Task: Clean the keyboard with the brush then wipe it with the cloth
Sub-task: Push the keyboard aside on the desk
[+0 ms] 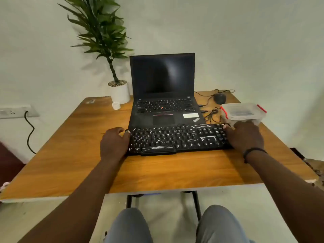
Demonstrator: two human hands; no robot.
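The keyboard [178,138], one black full-size board streaked with white marks across its keys, lies flat on the wooden table [70,155] straight in front of me, its far edge touching the front edge of the one open laptop [164,95] behind it. I have two hands on it, one at each end. My left hand [114,142] grips the keyboard's left end, fingers curled round the edge and the thumb tip at the far corner. My right hand [244,136] covers the keyboard's right end with fingers curled over the keys and edge; a dark band sits on that wrist. Just behind the keyboard's right end, touching or almost touching my right knuckles, stands one clear plastic box [242,113] with red clips, its lid on and something dark inside that I cannot make out. Behind the box lies one black mouse [219,98], with loose black cables [211,114] trailing between it, the laptop and the keyboard's far right corner. Behind the keyboard to the left, beside the laptop's screen, stands one potted plant [117,81] in a white pot, with one small white cap [116,105] in front of the pot. Well to the keyboard's left, off the table, one wall socket [12,112] holds a black cord. My two knees show below the table's near edge.
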